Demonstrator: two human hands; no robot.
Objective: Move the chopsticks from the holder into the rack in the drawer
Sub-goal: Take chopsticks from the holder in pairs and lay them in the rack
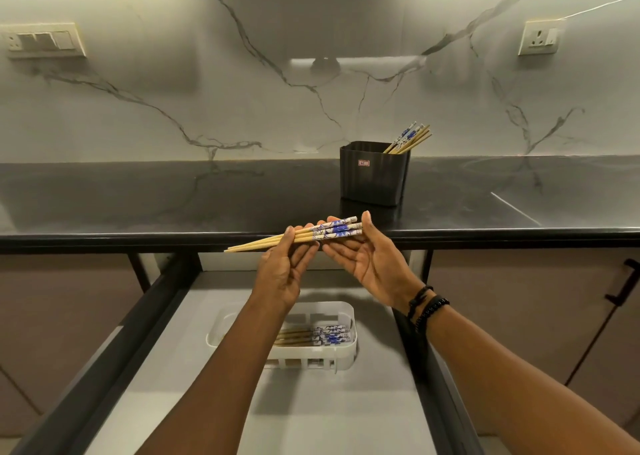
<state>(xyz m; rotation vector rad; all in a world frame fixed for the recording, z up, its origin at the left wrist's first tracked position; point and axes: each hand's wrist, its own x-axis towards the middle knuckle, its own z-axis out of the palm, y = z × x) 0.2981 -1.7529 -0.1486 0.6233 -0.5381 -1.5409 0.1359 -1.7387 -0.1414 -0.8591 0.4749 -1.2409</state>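
**Bundle squared up above the drawer, ready to go down into the rack**

A small bundle of chopsticks [301, 234] is held level in the air between both hands, above and beyond the white rack [341, 350] that sits in the open drawer [311, 416]. The left hand [289, 264] is closed around the plain wooden shafts, with the tapered tips poking out to its left. The right hand [360, 253] is partly open, its fingers cradling the blue-patterned ends and its thumb raised against their butts, as if evening them up.

Judging by this, the step in hand is aligning a carried batch before laying it down. The rack already holds several chopsticks, patterned ends to its right. Beyond the rack, up on the bench [138, 198], the dark holder [374, 177] still has a few chopsticks leaning in it, so the task looks partly done.

The next move calls for lowering the bundle toward the rack, keeping it level and parallel to those already lying there.
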